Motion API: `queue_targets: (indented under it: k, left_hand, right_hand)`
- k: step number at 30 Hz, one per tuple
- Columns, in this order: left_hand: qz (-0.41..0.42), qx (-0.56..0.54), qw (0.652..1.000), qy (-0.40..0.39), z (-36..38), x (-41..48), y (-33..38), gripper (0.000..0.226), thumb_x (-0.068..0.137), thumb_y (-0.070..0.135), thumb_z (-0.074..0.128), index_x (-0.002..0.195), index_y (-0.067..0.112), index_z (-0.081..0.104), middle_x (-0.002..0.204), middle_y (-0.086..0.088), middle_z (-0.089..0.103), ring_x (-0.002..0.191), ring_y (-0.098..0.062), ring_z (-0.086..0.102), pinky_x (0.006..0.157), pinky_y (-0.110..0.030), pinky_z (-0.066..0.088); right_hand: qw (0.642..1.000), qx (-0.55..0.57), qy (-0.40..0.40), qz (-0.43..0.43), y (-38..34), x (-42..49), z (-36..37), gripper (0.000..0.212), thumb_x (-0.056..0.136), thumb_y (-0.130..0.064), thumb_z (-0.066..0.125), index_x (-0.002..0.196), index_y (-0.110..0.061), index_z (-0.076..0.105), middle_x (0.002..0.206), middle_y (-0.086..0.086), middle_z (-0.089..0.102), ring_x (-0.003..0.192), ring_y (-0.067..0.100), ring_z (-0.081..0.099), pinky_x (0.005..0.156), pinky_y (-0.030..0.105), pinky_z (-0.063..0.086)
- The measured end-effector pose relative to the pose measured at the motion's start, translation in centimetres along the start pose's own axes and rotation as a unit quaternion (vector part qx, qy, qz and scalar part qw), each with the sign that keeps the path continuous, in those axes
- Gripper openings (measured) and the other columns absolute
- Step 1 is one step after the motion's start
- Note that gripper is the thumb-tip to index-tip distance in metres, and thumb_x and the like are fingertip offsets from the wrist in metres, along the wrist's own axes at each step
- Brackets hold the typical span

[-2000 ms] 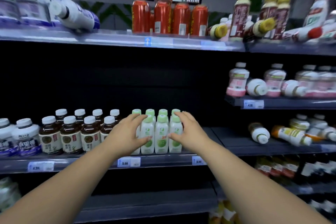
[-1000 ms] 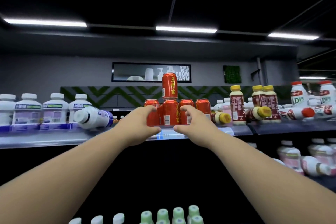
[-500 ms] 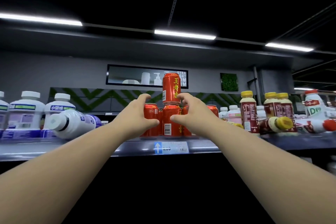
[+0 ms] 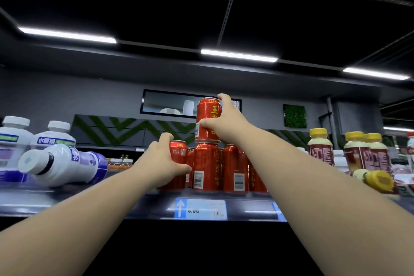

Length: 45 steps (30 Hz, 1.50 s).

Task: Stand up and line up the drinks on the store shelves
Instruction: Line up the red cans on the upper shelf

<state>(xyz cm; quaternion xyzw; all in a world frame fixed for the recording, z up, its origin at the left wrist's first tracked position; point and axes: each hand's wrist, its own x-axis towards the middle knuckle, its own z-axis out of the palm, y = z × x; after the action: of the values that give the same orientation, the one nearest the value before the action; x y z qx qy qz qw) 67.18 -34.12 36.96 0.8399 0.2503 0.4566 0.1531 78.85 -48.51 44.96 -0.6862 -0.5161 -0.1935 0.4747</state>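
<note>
While both hands sat low by the row half a second ago, the right hand (image 4: 226,123) now has its grip round the red metal can (image 4: 208,119) stacked on top. The left hand (image 4: 161,161) holds the leftmost red can (image 4: 179,157) on the grey top shelf (image 4: 89,207).

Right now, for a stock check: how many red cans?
6. Top can in right hand; left can in left hand; back can just right of it; centre can; right can; end can behind the right arm. More may hide.
</note>
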Motion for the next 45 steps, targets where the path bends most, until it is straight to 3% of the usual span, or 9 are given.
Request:
queue_targets:
  k: [9, 13, 17, 28, 31, 35, 38, 43, 45]
  left_hand:
    - [-0.038, -0.022, 0.999, 0.011, -2.2, 0.4, -3.7, 0.096, 0.071, 0.036, 0.085, 0.142, 0.027, 0.020, 0.127, -0.008, 0.040, 0.106, -0.027, 0.053, 0.086, -0.040, 0.053]
    - [-0.041, -0.053, 0.997, 0.025, -4.0, 0.1, -5.6, 0.104, 0.073, 0.027, 0.083, 0.148, 0.025, 0.011, 0.121, -0.007, 0.043, 0.102, -0.027, 0.054, 0.084, -0.038, 0.048]
    - [-0.056, -0.100, 0.993, 0.016, -4.6, -0.8, -7.3, 0.106, 0.075, 0.031, 0.082, 0.151, 0.026, 0.008, 0.120, -0.005, 0.044, 0.104, -0.026, 0.054, 0.088, -0.042, 0.051]
    - [0.003, -0.081, 0.996, 0.029, -4.5, -1.3, -8.7, 0.105, 0.072, 0.049, 0.079, 0.150, 0.027, 0.012, 0.123, 0.000, 0.045, 0.106, -0.021, 0.052, 0.097, -0.044, 0.048]
    - [0.003, -0.046, 0.998, 0.032, -4.2, -1.2, -8.9, 0.113, 0.065, 0.058, 0.082, 0.149, 0.027, 0.013, 0.132, -0.006, 0.044, 0.117, -0.027, 0.051, 0.099, -0.046, 0.047]
    - [-0.004, -0.103, 0.994, 0.022, -4.4, -0.9, -9.3, 0.106, 0.074, 0.035, 0.080, 0.152, 0.024, 0.010, 0.130, -0.006, 0.053, 0.104, -0.020, 0.056, 0.089, -0.037, 0.048]
    - [0.023, -0.096, 0.995, 0.017, -4.3, -1.1, -9.3, 0.089, 0.071, 0.037, 0.080, 0.142, 0.031, 0.026, 0.114, 0.000, 0.056, 0.095, -0.015, 0.058, 0.087, -0.039, 0.051]
    - [0.008, -0.087, 0.995, 0.050, -4.3, -1.1, -9.4, 0.113, 0.064, 0.052, 0.085, 0.150, 0.022, 0.018, 0.123, 0.005, 0.047, 0.112, -0.020, 0.053, 0.096, -0.039, 0.046]
    - [-0.001, -0.086, 0.995, 0.045, -4.2, -0.9, -9.6, 0.096, 0.065, 0.051, 0.085, 0.141, 0.023, 0.032, 0.123, 0.004, 0.057, 0.107, -0.021, 0.059, 0.091, -0.044, 0.053]
  right_hand:
    - [0.997, 0.038, 0.046, -0.052, -1.4, 0.6, 2.3, 0.086, 0.087, -0.037, 0.075, 0.152, -0.038, 0.019, 0.140, 0.001, 0.043, 0.113, 0.020, 0.050, 0.093, 0.047, 0.055]
    - [0.994, 0.072, 0.058, -0.067, -4.3, 0.3, 4.0, 0.088, 0.088, -0.036, 0.074, 0.154, -0.037, 0.015, 0.141, 0.001, 0.042, 0.118, 0.023, 0.050, 0.070, 0.031, 0.055]
    - [0.997, 0.055, 0.037, -0.047, -6.0, -1.6, 7.7, 0.093, 0.090, -0.034, 0.072, 0.157, -0.036, 0.008, 0.148, 0.003, 0.038, 0.126, 0.025, 0.048, 0.096, 0.048, 0.052]
    - [0.998, 0.000, 0.015, 0.064, -2.7, -6.6, 14.4, 0.097, 0.095, -0.037, 0.064, 0.158, -0.034, -0.009, 0.156, 0.005, 0.027, 0.136, 0.025, 0.040, 0.110, 0.047, 0.041]
    - [0.997, -0.051, 0.021, 0.045, -2.3, -7.2, 14.3, 0.098, 0.094, -0.045, 0.063, 0.157, -0.034, -0.011, 0.153, 0.004, 0.034, 0.135, 0.025, 0.042, 0.107, 0.044, 0.041]
    - [0.990, -0.133, 0.029, 0.030, -1.8, -8.2, 14.4, 0.102, 0.090, -0.059, 0.061, 0.156, -0.034, -0.014, 0.146, 0.002, 0.043, 0.124, 0.025, 0.052, 0.095, 0.043, 0.049]
    - [0.989, -0.133, 0.057, 0.016, -1.4, -8.7, 14.8, 0.103, 0.089, -0.054, 0.064, 0.157, -0.030, -0.010, 0.147, 0.002, 0.042, 0.124, 0.026, 0.051, 0.095, 0.042, 0.048]
    - [0.990, -0.114, 0.083, 0.020, -1.2, -8.9, 14.9, 0.101, 0.089, -0.049, 0.065, 0.158, -0.026, -0.005, 0.145, 0.002, 0.045, 0.124, 0.025, 0.051, 0.094, 0.041, 0.048]
    - [0.990, -0.110, 0.087, 0.019, -1.3, -9.0, 14.9, 0.099, 0.090, -0.048, 0.065, 0.158, -0.026, -0.004, 0.142, 0.003, 0.048, 0.121, 0.026, 0.053, 0.093, 0.041, 0.048]
